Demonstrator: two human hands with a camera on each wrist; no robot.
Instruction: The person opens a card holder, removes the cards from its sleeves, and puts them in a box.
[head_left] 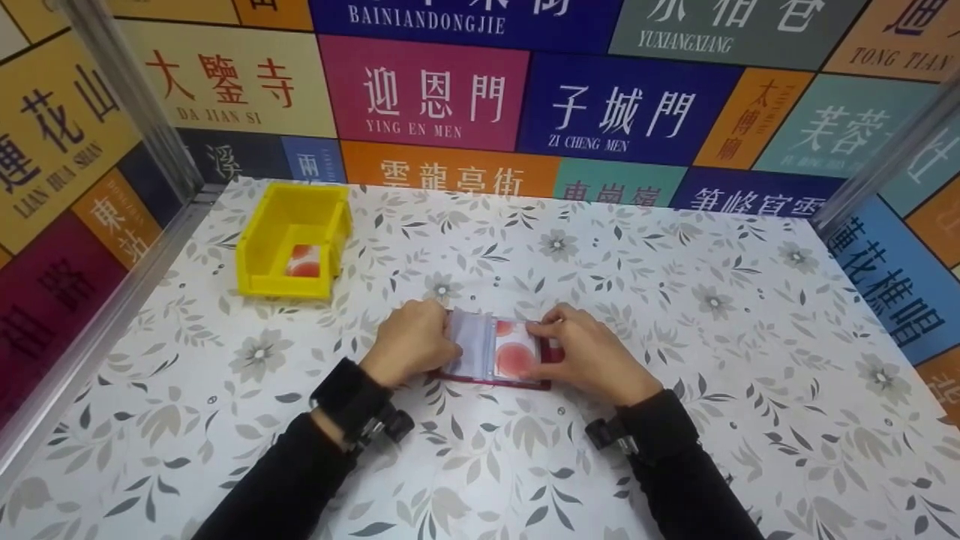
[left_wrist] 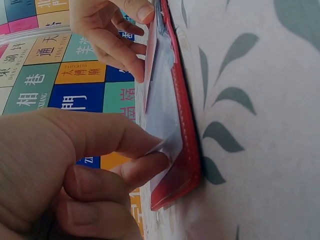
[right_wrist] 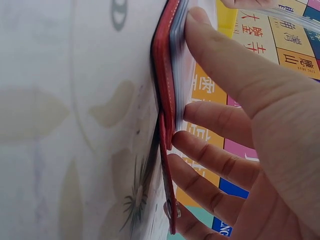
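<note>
A small red card holder point(head_left: 514, 384) with clear plastic sleeves lies spread out on the table between both hands. My left hand point(head_left: 412, 337) pinches the edge of a clear sleeve point(left_wrist: 165, 120) between thumb and index finger; its other fingers are curled. On the right page is a white card with red circles point(head_left: 515, 358). My right hand point(head_left: 592, 349) rests at that page's right side, thumb and index fingertips touching the card area. In the right wrist view its fingers are spread along the holder's red edge point(right_wrist: 162, 65), beside a strap with a snap point(right_wrist: 169, 200).
A yellow bin point(head_left: 281, 285) stands at the back left of the table, with another red-circled card point(head_left: 304, 261) inside. The table's cover point(head_left: 465, 480) has a leaf and flower print. Panels with colourful lettering point(head_left: 427, 97) rise behind the table and at its sides.
</note>
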